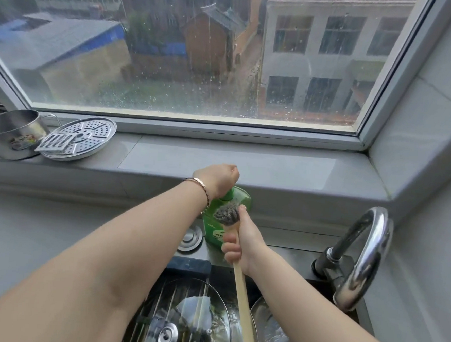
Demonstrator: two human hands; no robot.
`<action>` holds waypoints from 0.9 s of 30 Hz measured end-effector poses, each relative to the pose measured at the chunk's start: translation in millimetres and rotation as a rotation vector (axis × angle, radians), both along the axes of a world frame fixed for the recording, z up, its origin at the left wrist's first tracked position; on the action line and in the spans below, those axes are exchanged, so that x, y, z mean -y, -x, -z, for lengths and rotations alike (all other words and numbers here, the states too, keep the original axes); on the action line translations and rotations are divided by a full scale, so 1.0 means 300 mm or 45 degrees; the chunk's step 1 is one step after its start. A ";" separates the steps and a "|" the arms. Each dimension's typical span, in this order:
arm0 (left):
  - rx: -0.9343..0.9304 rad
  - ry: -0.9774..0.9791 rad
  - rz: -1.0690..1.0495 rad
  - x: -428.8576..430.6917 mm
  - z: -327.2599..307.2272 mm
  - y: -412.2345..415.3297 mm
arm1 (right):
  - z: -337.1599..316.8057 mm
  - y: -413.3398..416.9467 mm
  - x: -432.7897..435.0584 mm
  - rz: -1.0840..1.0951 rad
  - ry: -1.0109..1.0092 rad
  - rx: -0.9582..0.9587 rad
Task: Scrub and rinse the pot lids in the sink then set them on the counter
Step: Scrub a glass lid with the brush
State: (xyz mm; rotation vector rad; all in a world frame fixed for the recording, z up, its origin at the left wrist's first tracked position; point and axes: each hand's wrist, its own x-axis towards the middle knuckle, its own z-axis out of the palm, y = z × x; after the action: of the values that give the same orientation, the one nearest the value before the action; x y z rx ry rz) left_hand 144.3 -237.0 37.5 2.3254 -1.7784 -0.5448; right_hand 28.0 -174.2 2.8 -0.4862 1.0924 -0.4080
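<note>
We've got our left hand (218, 181) on top of the green bottle (212, 233) at the back of the sink (189, 265), fingers curled tight over its cap. Right hand (244, 240) is wrapped round the wooden brush (240, 285), w/ the bristle end up against the bottle's front. Big glass lid (192, 309) sits in the sink on a wire rack, 2nd lid (267, 329) just to its right, partly under our arm. Faucet (364, 258) is off to the right. Up on the windowsill (220, 157), far left: steel pot (10, 134), steamer plate (89, 136) and a small grater (56, 142) leaning on the plate.
</note>
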 end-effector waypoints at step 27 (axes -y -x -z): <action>-1.212 -0.250 -1.784 -1.043 0.721 0.162 | 0.227 0.545 -0.466 -0.561 0.457 -0.823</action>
State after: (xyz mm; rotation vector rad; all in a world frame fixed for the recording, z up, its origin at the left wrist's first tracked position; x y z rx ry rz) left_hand 95.7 76.0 -178.9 2.1011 0.3632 -1.1614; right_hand -135.5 -34.4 -65.2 -1.2081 1.4881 -0.0437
